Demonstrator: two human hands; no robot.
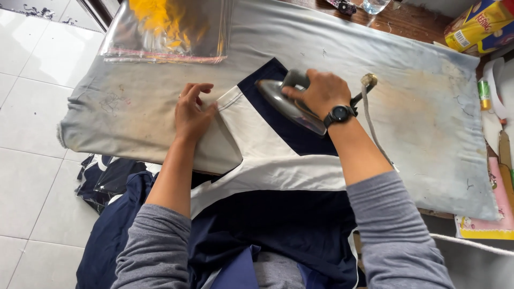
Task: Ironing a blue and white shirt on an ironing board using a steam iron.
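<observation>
Nearest the camera, two grey sleeves (155, 246) come up from the bottom edge, and a navy and white garment (267, 160) hangs from the person's lap up onto the ironing pad (428, 139). More navy cloth (104, 182) lies on the tiled floor (27, 160), left of the pad and below its near edge.

The garment's upper part lies spread on the pad's near middle, a white band running across it with navy above and below. The left hand (191, 115) lies flat and open, fingers stretched, pressing the white edge of the garment down on the pad, left of the iron. The right hand (320, 92), with a black watch (339, 114) at the wrist, is closed around the handle of the iron (289, 104). The iron's metal sole sits on the navy part of the garment, at the pad's centre, tip pointing left toward the left hand. Its cord (369, 118) runs from the back of the iron and down over the pad's near edge, right of the right arm.

Farther off, a clear plastic bag (166, 27) with something yellow inside lies at the pad's far left corner. Beyond the pad's far right corner stands a yellow box (476, 24) on a wooden table (401, 21). A green spool (484, 93) lies just off the pad's right edge.
</observation>
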